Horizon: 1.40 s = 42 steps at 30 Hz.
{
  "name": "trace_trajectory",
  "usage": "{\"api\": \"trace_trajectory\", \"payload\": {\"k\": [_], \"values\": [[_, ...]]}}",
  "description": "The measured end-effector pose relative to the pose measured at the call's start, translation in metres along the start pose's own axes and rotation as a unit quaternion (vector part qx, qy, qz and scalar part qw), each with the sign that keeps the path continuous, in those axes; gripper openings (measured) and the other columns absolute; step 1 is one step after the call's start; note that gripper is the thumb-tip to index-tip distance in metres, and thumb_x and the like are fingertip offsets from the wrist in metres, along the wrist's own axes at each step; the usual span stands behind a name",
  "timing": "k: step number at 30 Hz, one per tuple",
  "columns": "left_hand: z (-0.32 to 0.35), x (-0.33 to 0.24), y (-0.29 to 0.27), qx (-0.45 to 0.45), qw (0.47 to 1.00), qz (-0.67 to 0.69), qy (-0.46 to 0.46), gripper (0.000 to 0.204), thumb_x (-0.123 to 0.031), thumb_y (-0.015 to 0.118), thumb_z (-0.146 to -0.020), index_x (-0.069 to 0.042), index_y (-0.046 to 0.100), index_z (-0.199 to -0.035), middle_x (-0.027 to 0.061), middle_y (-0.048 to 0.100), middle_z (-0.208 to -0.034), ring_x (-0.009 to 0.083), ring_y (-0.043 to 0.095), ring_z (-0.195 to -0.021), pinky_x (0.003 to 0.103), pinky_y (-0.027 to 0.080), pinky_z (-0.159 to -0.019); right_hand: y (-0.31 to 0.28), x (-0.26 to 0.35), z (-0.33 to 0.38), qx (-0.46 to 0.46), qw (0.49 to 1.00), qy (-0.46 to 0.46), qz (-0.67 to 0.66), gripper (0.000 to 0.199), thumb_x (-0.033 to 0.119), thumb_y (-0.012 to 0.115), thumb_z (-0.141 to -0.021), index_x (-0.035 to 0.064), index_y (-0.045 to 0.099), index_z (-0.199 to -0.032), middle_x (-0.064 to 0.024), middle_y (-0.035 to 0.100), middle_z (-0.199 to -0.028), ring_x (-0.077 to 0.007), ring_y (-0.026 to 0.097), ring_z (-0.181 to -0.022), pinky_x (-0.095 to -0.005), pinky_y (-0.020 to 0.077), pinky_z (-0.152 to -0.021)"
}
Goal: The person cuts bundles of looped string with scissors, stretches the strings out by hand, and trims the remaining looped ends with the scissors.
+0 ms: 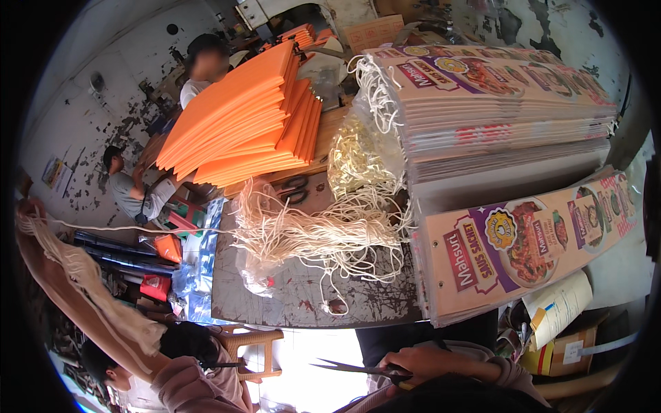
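Observation:
My left hand (pixel 29 208) is stretched out to the far left, closed round a bundle of white cords (pixel 86 275) that hangs down along my forearm. One strand runs taut from it across to the large heap of cream cords (pixel 323 227) on the worktable (pixel 303 292). Close to my body, below the table's front edge, my right hand (pixel 416 363) grips a pair of scissors (pixel 344 367), its blades pointing left. Part of the scissors' handle is hidden by the fingers.
Stacked printed cardboard sheets (pixel 509 241), some strung with white cord, fill the table's right. Orange folded sheets (pixel 241 110) are piled at the back left. Dark-handled scissors (pixel 295 189) and a bag of yellowish pieces (pixel 354 155) lie between. Other people sit left, near a plastic stool (pixel 255 341).

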<state>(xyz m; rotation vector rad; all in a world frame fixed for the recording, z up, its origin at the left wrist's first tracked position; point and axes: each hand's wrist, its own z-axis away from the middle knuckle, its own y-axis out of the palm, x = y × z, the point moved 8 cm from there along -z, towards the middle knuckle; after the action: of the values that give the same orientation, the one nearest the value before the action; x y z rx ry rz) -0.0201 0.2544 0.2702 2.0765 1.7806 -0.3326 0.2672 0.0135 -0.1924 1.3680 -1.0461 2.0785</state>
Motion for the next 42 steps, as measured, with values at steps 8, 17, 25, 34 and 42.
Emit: {"api": "trace_trajectory", "payload": {"k": [8,17,25,34,42], "values": [[0.064,0.006,0.063,0.203,0.903,0.360,-0.120,0.040,-0.031,0.026,-0.090,0.004,0.037,-0.107,0.0028,0.032,-0.067,0.0090,0.027,-0.048,0.019,0.035,-0.049,-0.017,0.063,-0.050,0.025,0.909,-0.106,-0.402,0.021,0.017,0.051,-0.082,0.0060,0.043,-0.097,0.0025,0.041,-0.065,-0.0089,0.041,-0.060,-0.0254,0.0371,-0.058],[0.082,-0.024,0.048,-0.017,0.960,0.267,-0.078,0.033,-0.025,0.033,-0.088,-0.008,0.028,-0.060,0.0013,0.030,-0.057,0.0096,0.027,-0.047,0.021,0.028,-0.050,0.009,0.082,-0.073,0.079,0.742,-0.243,-0.620,0.031,0.025,0.056,-0.077,0.0046,0.040,-0.096,-0.0020,0.042,-0.077,-0.0120,0.044,-0.072,-0.0248,0.0368,-0.067],[0.076,-0.036,0.056,0.120,0.930,0.339,-0.071,0.039,-0.035,0.041,-0.084,-0.009,0.026,-0.059,0.0015,0.026,-0.057,0.0111,0.026,-0.050,0.021,0.024,-0.052,0.029,0.082,-0.084,0.154,0.690,-0.201,-0.678,0.039,0.027,0.056,-0.074,0.0016,0.040,-0.099,-0.0046,0.043,-0.077,-0.0151,0.047,-0.079,-0.0316,0.0422,-0.078],[0.086,-0.062,0.018,-0.185,0.945,-0.010,0.271,0.048,-0.052,0.035,-0.080,-0.009,0.021,-0.094,0.0085,0.034,-0.055,0.0174,0.037,-0.045,0.026,0.036,-0.043,0.013,0.093,-0.115,0.161,0.706,-0.198,-0.661,0.039,0.041,0.048,-0.079,0.0054,0.044,-0.095,-0.0045,0.043,-0.073,-0.0127,0.047,-0.070,-0.0309,0.0450,-0.066],[0.108,-0.076,0.001,-0.272,0.867,-0.140,0.392,0.061,-0.049,0.025,-0.085,-0.019,-0.008,-0.126,0.0111,0.045,-0.052,0.0228,0.051,-0.041,0.031,0.052,-0.042,0.008,0.111,-0.140,0.158,0.721,-0.207,-0.642,0.039,0.044,0.044,-0.082,0.0069,0.045,-0.096,-0.0039,0.042,-0.071,-0.0133,0.048,-0.068,-0.0292,0.0445,-0.061]]}}
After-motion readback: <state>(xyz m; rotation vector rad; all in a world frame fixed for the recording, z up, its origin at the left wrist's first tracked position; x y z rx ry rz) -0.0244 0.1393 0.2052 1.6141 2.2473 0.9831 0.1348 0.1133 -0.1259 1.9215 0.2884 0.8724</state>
